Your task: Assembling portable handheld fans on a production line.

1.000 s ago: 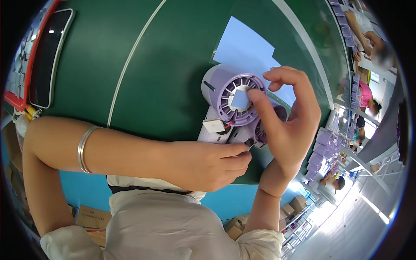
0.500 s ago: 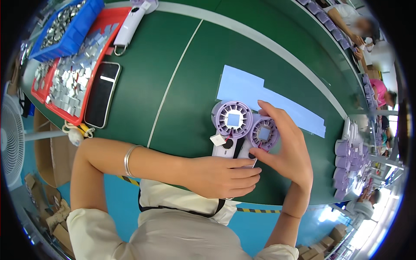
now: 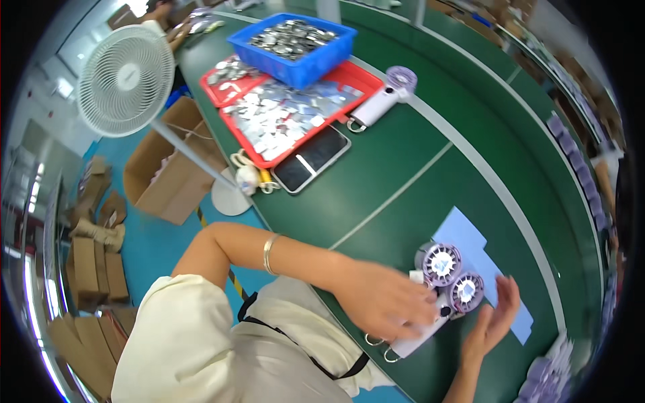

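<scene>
Two small handheld fans with white handles and purple heads lie side by side on the green table, seen in the head view. The upper fan (image 3: 441,264) has a small white piece beside its head; the lower fan (image 3: 466,291) lies against it. Blue squares show at the centres of both heads. My left hand (image 3: 383,299), somewhat blurred, is over the handles with its fingers apart and hides part of them. Beside the lower fan's head, my right hand (image 3: 494,326) is open, thumb and fingers spread, holding nothing.
A blue sheet (image 3: 470,235) lies beyond the fans. Farther left are a phone (image 3: 311,160), a red tray (image 3: 262,158) of small metal pieces, a blue bin (image 3: 295,70) and another handheld fan (image 3: 379,104). A standing fan (image 3: 126,80) and cardboard boxes (image 3: 176,161) stand beside the table.
The view has turned left, bringing the tray and bin further in. My right hand has drawn away from the lower fan's head; my left hand's fingers have spread over the handles.
</scene>
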The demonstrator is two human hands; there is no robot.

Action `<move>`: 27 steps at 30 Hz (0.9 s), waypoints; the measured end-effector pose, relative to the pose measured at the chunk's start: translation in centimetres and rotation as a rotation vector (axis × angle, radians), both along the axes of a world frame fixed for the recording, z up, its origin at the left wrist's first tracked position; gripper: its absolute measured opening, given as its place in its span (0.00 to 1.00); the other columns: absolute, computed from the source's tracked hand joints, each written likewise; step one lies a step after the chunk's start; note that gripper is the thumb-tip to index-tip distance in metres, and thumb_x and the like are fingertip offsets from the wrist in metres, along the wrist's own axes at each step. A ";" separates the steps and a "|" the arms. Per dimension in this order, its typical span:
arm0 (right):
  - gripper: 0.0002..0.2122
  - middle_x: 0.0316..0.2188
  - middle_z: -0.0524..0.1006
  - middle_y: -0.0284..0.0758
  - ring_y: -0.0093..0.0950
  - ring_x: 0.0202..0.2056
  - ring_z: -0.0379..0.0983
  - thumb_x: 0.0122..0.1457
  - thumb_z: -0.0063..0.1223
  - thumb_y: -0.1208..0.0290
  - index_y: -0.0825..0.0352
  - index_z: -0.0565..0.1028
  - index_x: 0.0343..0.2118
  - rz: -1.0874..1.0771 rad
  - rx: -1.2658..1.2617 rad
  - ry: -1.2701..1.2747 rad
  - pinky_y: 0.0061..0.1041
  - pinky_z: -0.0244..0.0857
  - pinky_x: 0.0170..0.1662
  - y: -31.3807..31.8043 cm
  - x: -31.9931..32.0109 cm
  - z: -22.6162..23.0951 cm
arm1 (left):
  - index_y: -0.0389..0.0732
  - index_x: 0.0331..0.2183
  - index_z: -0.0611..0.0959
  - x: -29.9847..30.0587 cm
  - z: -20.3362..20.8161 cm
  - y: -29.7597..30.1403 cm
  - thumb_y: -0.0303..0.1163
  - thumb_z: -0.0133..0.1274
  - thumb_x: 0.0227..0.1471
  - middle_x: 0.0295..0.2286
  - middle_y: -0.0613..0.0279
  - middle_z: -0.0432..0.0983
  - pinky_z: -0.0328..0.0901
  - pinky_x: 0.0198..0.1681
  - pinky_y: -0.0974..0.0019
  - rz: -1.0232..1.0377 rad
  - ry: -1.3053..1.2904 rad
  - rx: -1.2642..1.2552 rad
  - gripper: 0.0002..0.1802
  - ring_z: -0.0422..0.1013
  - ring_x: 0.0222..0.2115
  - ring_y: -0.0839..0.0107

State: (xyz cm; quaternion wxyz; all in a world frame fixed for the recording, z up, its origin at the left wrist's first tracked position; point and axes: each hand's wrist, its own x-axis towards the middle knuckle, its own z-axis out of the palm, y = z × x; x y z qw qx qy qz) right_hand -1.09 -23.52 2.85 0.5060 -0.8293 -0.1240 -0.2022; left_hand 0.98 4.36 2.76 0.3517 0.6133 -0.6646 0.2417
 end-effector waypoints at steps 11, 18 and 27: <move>0.18 0.49 0.72 0.46 0.38 0.54 0.67 0.65 0.46 0.73 0.76 0.67 0.55 -0.182 -0.105 -0.048 0.38 0.54 0.62 -4.0 0.0 -2.9 | 0.37 0.53 0.74 5.7 0.5 27.9 0.22 0.52 0.51 0.55 0.42 0.65 0.65 0.56 0.55 1.571 0.492 0.305 0.25 0.68 0.52 0.46; 0.18 0.50 0.72 0.45 0.37 0.54 0.67 0.64 0.46 0.76 0.76 0.67 0.55 -0.161 -0.187 -0.051 0.37 0.55 0.62 -3.9 -0.9 -3.0 | 0.35 0.55 0.73 6.0 1.4 30.9 0.23 0.48 0.53 0.56 0.43 0.66 0.61 0.60 0.56 1.370 0.667 0.444 0.26 0.65 0.56 0.48; 0.18 0.50 0.72 0.44 0.36 0.54 0.67 0.66 0.45 0.76 0.75 0.66 0.57 -0.169 -0.170 -0.045 0.36 0.56 0.62 -4.0 -1.0 -3.1 | 0.36 0.48 0.79 1.3 2.9 29.7 0.22 0.55 0.50 0.47 0.50 0.72 0.64 0.54 0.58 1.313 0.707 0.491 0.21 0.69 0.49 0.54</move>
